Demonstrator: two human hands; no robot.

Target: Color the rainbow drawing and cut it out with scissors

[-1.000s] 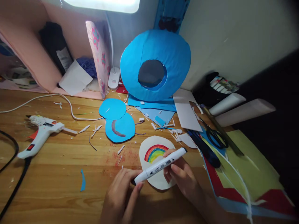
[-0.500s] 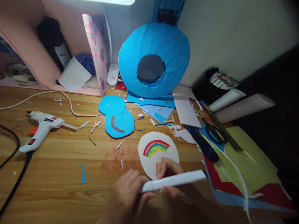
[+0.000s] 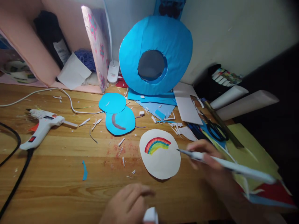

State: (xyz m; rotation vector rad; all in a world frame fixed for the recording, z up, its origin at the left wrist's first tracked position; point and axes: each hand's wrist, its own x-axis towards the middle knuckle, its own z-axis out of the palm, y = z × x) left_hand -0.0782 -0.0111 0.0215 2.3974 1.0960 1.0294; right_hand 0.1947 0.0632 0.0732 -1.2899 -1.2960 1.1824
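Observation:
My right hand [image 3: 210, 166] is closed around a white marker [image 3: 247, 170] with a thin dark tip. The tip points left, at the right edge of a round cream paper [image 3: 161, 166]; whether it touches I cannot tell. A coloured rainbow [image 3: 157, 145] is drawn on that paper. Closer to me, my left hand [image 3: 128, 200] holds the white marker cap [image 3: 151, 214], partly cut off by the lower edge. Blue paper discs [image 3: 120, 121], one bearing a dark curved stroke, overlap to the left of the cream paper.
A white glue gun [image 3: 40, 127] lies at the left with its black cord. At the back leans a large blue disc [image 3: 177, 53] with a round opening. Scissors [image 3: 217, 130], a ruler [image 3: 227, 133] and coloured sheets [image 3: 249, 140] lie at the right. Paper scraps are scattered about.
The cap has come off the marker. My right hand has moved right with the marker, turning its tip leftward, while my left hand has dropped lower with the cap.

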